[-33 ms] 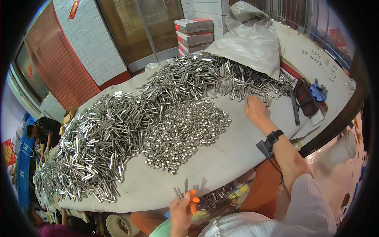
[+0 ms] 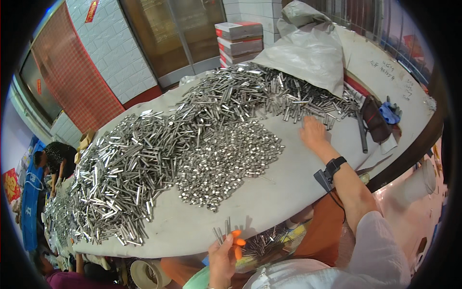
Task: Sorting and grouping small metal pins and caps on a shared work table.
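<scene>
At the table's near edge, my left hand (image 2: 222,262) is closed around a few slim metal tubes (image 2: 222,231) that stick up past the thumb. Orange finger covers (image 2: 237,244) sit on its fingertips. My right hand (image 2: 314,132) reaches forward over the table, its fingers drawn together at what looks like one short metal tube (image 2: 302,123). Just beyond it lies the right end of a long heap of loose metal tubes (image 2: 231,94). Left of my right hand spreads a pile of small shiny metal pieces (image 2: 216,166). A dark band with a small box (image 2: 332,168) circles my right wrist.
A whitish sack (image 2: 308,53) drapes over the heap's far end. Right of it lie a dark rod (image 2: 362,135), a dark pouch (image 2: 375,118) and a blue glove (image 2: 389,113). Stacked boxes (image 2: 240,39) stand behind. Another person (image 2: 57,159) works at far left; a bucket (image 2: 144,275) is below.
The whole view has shifted very slightly. Both hands keep their places and their grips look the same.
</scene>
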Available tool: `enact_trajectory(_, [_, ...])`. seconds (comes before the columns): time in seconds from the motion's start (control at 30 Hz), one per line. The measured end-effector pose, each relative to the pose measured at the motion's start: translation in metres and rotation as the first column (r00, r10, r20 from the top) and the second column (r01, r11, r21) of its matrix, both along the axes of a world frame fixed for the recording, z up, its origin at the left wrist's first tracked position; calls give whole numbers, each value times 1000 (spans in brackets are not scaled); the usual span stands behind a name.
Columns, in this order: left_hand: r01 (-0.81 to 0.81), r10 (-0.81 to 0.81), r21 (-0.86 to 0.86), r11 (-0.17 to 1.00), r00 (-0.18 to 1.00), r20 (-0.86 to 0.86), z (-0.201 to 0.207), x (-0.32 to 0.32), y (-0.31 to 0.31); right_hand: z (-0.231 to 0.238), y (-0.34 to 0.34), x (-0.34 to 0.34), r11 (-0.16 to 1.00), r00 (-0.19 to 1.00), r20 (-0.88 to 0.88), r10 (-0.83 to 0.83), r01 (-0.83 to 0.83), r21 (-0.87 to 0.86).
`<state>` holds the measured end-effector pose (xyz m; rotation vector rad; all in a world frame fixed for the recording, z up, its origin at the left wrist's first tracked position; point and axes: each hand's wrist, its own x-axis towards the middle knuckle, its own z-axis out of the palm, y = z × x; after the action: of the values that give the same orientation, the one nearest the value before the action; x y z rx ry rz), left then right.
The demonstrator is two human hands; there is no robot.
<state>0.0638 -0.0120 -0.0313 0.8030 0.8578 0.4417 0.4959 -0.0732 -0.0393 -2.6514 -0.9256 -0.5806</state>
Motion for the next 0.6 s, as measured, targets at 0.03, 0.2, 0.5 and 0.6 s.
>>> enact_trajectory(0.03, [-10, 11, -36, 999, 999, 31, -3, 0, 0, -5, 5, 6, 991, 998, 53, -14, 21, -133])
enact_trajectory(0.2, [-7, 24, -136, 991, 992, 127, -6, -4, 2, -6, 4, 17, 984, 998, -25, -50, 45, -170])
enact_trajectory(0.5, [-38, 81, -202, 979, 974, 210, -12, -14, 0, 30, 8, -161, 688, 259, -645, 719, -126, 715])
enact_trajectory(0.6, [60, -1, -226, 972, 967, 255, -10, -13, -3, 35, 0, -201, 622, -21, -632, 775, -147, 769])
